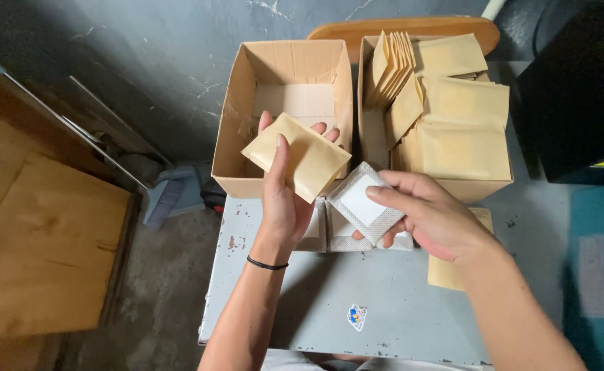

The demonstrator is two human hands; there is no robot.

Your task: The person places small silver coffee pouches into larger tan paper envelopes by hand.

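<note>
We find the left hand (pixel 282 199) gripping a flat tan paper envelope (pixel 296 156) over the near-empty open cardboard box (pixel 236 117). The right hand (pixel 431 216) pinches a square white mesh-edged sachet (pixel 362 202) above the scuffed grey metal worktop (pixel 357 295), beside the envelope.

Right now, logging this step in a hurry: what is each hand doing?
Left hand: closed on a tan paper envelope, held above the table.
Right hand: closed on a white square pad, thumb on top.
</note>
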